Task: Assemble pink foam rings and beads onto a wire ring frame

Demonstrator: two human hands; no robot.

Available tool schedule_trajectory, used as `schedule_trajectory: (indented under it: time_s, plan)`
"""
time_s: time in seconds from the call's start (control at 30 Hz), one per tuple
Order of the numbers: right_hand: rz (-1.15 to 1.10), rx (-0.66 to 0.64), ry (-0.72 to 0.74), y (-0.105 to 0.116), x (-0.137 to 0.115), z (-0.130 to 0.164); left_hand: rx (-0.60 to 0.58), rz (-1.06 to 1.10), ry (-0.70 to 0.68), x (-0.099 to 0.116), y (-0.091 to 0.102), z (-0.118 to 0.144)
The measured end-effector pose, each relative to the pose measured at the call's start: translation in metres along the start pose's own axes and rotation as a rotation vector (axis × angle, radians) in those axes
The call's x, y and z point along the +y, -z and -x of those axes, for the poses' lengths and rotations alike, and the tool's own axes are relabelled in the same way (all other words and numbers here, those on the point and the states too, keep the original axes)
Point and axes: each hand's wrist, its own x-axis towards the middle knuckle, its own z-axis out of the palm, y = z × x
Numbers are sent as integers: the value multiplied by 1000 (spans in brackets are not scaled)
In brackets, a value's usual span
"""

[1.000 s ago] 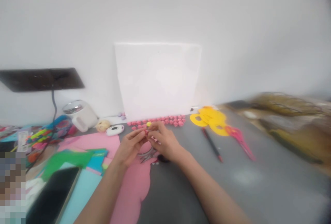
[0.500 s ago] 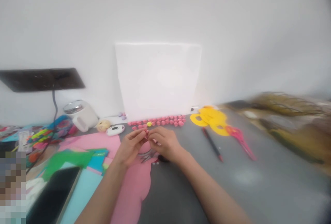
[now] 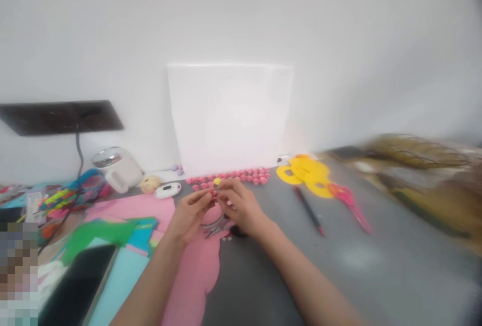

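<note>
Small pink rolled piece (image 3: 213, 194), pinched between the fingertips of the left hand (image 3: 190, 214) and the right hand (image 3: 240, 206), held just above the pink sheet (image 3: 188, 276) (its exact form is blurred). Scissors (image 3: 215, 225) lie directly beneath the hands.

Both forearms reach forward, left hand (image 3: 188, 211) and right hand (image 3: 241, 206) meeting fingertip to fingertip.

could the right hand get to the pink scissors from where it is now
Probably yes: the right hand is busy pinching a small pink piece with the left hand, but only bare grey table and a pencil lie before the pink scissors.
</note>
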Motion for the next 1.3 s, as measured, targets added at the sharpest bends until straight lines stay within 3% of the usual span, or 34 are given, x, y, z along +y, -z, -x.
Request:
schedule_trajectory:
  time_s: [0.3, 0.67, 0.83, 1.03, 1.3]
  plan:
    - [77, 2, -12, -2, 3, 4, 3, -30, -24, -1, -1, 0]
    - [-55, 25, -53, 2, 0, -2, -55, -160, -61, 1, 1, 1]
    - [-206, 84, -88, 3, -1, -7, -6, -243, -104, 2, 1, 2]
    - [-145, 115, -50, 3, -2, -6, 45, -290, -157, -3, 2, -1]
    - [-128, 42, -94, -4, 1, 0, 99, -334, -193, -7, 1, -3]
